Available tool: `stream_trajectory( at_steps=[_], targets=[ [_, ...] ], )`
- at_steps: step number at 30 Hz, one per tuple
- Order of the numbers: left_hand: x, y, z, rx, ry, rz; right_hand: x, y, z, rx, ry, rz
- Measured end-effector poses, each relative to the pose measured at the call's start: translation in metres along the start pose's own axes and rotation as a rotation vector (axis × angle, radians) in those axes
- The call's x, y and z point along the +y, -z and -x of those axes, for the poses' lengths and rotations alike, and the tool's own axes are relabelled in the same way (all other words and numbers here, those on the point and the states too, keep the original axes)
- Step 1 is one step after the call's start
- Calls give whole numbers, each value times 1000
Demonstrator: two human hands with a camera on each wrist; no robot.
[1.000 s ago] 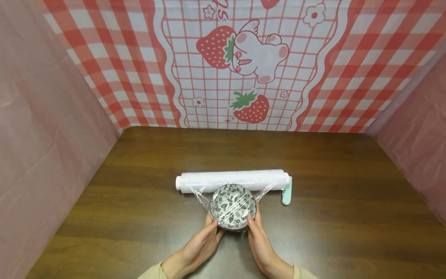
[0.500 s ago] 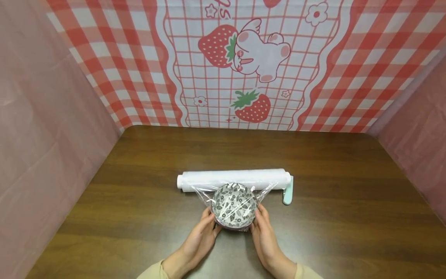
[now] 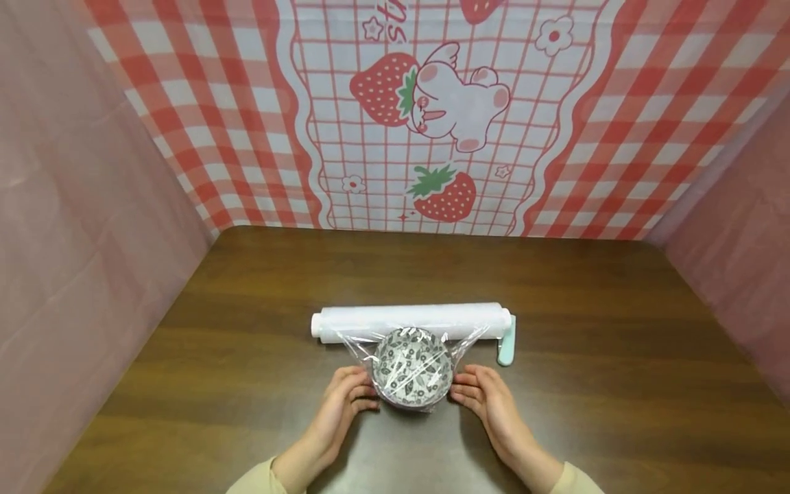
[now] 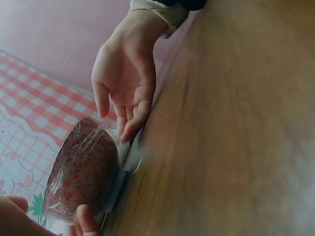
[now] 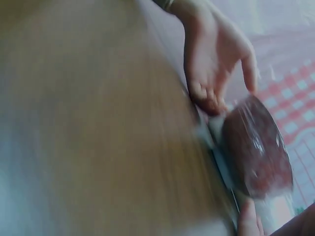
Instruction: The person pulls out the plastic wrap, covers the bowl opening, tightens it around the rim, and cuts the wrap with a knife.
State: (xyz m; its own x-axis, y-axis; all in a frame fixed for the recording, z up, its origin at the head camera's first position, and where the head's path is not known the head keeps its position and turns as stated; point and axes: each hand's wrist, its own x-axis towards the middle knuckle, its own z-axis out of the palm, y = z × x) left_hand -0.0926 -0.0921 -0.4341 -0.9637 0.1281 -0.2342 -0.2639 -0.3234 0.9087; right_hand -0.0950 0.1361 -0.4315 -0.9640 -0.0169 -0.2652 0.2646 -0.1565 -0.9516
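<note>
While hands [image 3: 334, 416] [image 3: 497, 416] flank the wrapped bowl [image 3: 412, 368], sideways backdrop lettering [image 3: 397, 33] shows "s".

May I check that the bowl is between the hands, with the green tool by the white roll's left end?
No, the head view shows the green tool by the right end of the white roll; the bowl is between the left hand and right hand.

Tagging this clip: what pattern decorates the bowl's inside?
Bowl: dark leaves and small round motifs on white, clearest in the head view.
</note>
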Motion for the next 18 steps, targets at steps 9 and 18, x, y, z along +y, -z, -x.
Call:
stream_trajectory(
  at_steps=[9, 18],
  targets=[
    [18, -2, 2, 52, -95, -214, -19, 27, -8, 82, 11, 284],
    [54, -25, -5, -18, -273, -578, -41, 52, -22, 170, 131, 786]
  ],
)
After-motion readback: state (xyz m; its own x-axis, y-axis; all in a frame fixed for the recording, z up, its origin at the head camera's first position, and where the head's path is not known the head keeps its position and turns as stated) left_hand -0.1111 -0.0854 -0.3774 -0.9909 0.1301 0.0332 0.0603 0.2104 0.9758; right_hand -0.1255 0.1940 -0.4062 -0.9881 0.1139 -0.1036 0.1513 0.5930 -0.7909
